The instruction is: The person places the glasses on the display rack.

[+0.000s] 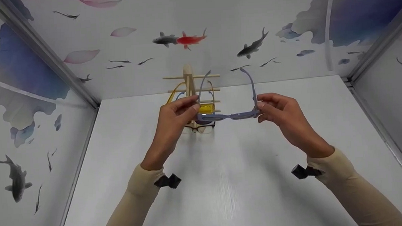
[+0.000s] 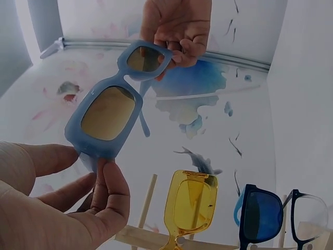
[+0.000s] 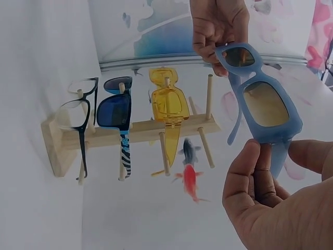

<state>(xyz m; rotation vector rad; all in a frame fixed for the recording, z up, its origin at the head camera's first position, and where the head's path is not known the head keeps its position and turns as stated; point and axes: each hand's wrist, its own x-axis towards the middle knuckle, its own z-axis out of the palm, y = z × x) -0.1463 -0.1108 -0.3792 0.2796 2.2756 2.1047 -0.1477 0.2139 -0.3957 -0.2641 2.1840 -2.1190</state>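
Observation:
Blue-framed sunglasses (image 1: 228,116) with brownish lenses are held up between both hands, their arms unfolded and pointing away from me. My left hand (image 1: 174,119) pinches the left hinge end between thumb and fingers. At the opposite hinge, my right hand (image 1: 283,112) grips in the same way. Behind and left of the sunglasses stands a wooden glasses rack (image 3: 140,131) with pegs. It carries yellow glasses (image 3: 170,101), dark sunglasses with blue lenses (image 3: 115,110) and striped arms, and dark-rimmed clear glasses (image 3: 75,115). In the head view, my left hand partly covers the rack.
The rack's top pegs (image 1: 209,76) stick out sideways near the back wall. White panels with painted fish (image 1: 252,48) enclose the white table (image 1: 225,187) at the back and sides. Small black devices (image 1: 170,181) are strapped to both wrists.

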